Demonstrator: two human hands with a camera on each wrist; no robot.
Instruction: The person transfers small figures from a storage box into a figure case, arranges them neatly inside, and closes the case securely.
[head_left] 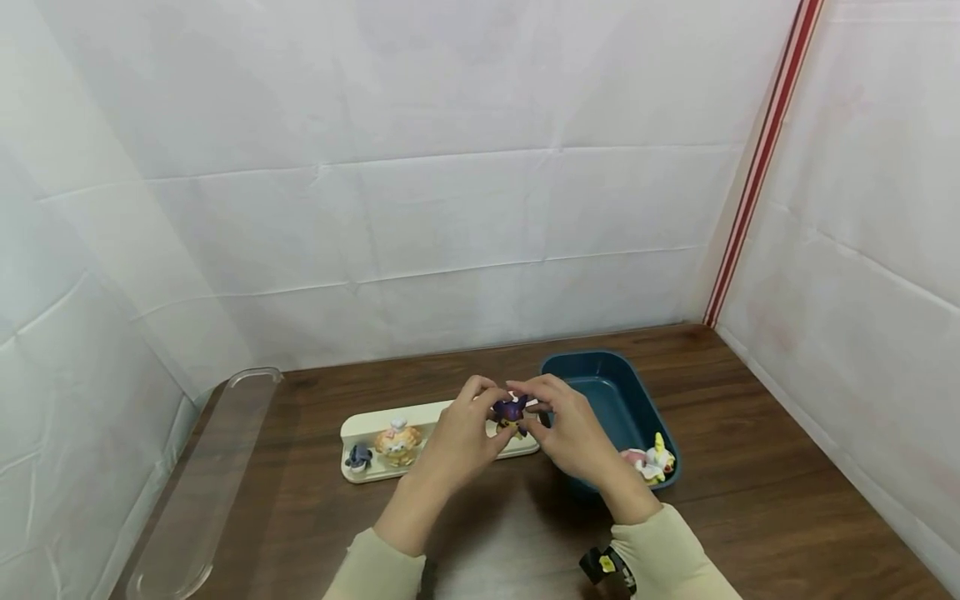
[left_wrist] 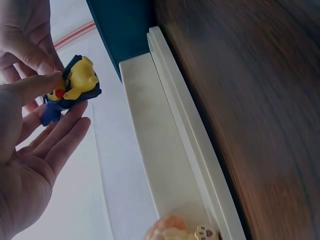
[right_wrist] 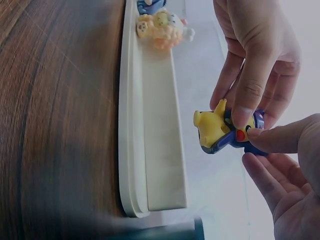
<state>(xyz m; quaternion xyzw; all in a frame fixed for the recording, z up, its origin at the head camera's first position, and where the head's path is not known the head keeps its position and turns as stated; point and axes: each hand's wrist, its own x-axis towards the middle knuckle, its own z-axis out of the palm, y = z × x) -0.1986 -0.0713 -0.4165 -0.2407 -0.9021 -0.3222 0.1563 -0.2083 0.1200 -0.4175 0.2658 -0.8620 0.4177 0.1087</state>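
Note:
A small figurine (head_left: 512, 410) with a yellow body, red cheek and dark purple-blue hood is held in the air between both hands. The left hand (head_left: 467, 429) pinches it between thumb and fingers from one side. From the other side the right hand (head_left: 572, 423) grips it too, its thumb at the face in the right wrist view. Below and behind them lies a long cream stepped stand (right_wrist: 162, 130). At its left end sit a fluffy orange figurine (head_left: 398, 444) and a small blue-grey figurine (head_left: 358, 457). The hands partly hide the stand's right half in the head view.
A dark teal bin (head_left: 643, 396) stands to the right of the stand. Pink, white and yellow figurines (head_left: 654, 463) lie at its near right corner. On the far left is a long clear plastic cover (head_left: 206, 492). White sheeting (head_left: 450, 208) walls the wooden table (head_left: 750, 450).

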